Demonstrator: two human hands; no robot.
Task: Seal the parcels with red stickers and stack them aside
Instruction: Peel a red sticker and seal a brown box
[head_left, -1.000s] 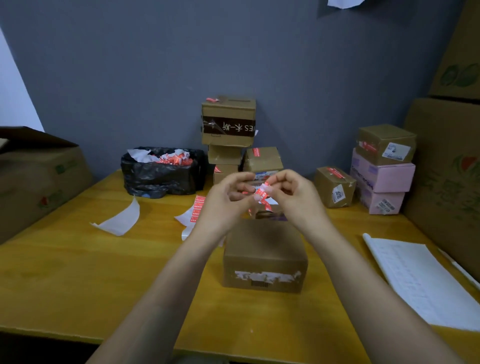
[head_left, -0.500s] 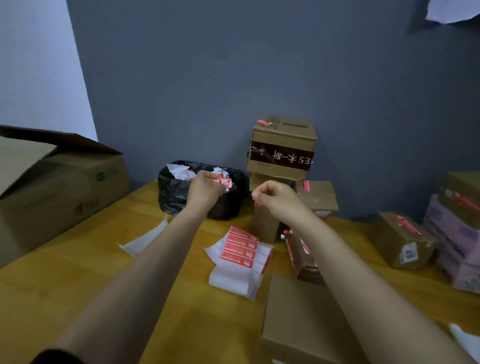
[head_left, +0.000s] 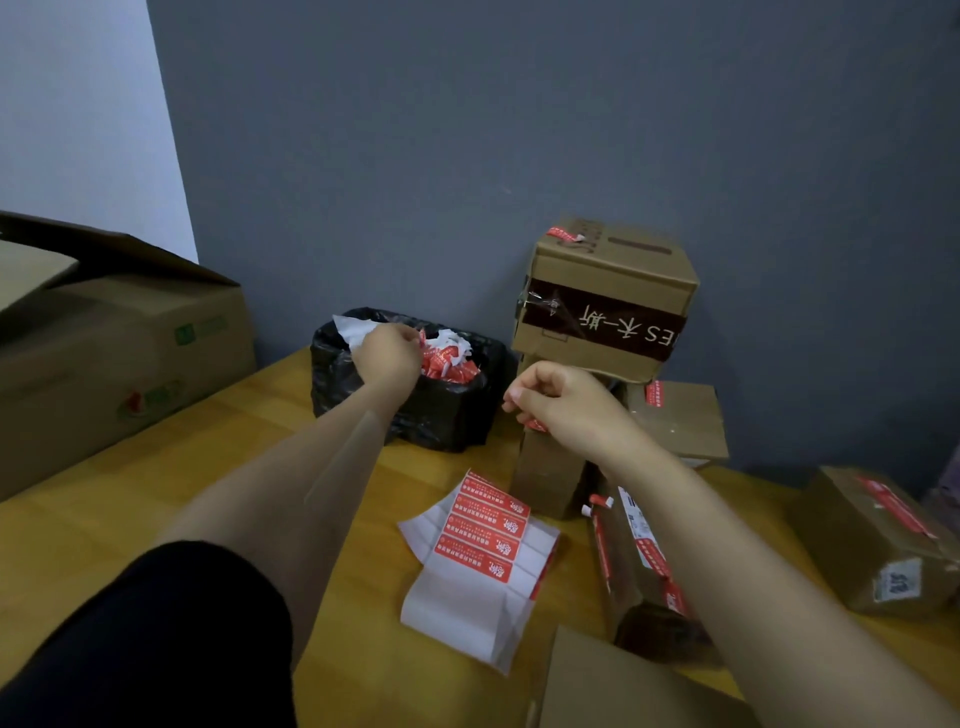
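Counter (head_left: 156, 499): yellow wood, smooth, faint sheen.
Bin bag (head_left: 447, 415): black crinkled plastic, open-topped, heaped with torn white backing and red scraps.
Left hand (head_left: 387, 356): over the bag's mouth, fingers curled down; whether they pinch anything, cannot tell.
Right hand (head_left: 558, 402): loosely fisted before the box stack, thumb and forefinger closed on a small red sticker (head_left: 535, 426) that peeks out below the fingers; its long axis cannot be judged.
Sticker sheet (head_left: 485, 535): glossy white backing, folded, flat on the counter between the forearms; four red rectangular labels stacked in a column, long axes running left-far to right-near.
Box stack (head_left: 602, 306): matte brown cardboard, dark printed tape band, red seal at the top edge.
Long parcel (head_left: 639, 577): narrow brown carton lying flat, long axis near-to-far, red seals along it.
Near parcel (head_left: 623, 686): plain cardboard at the frame's bottom, under the right forearm.
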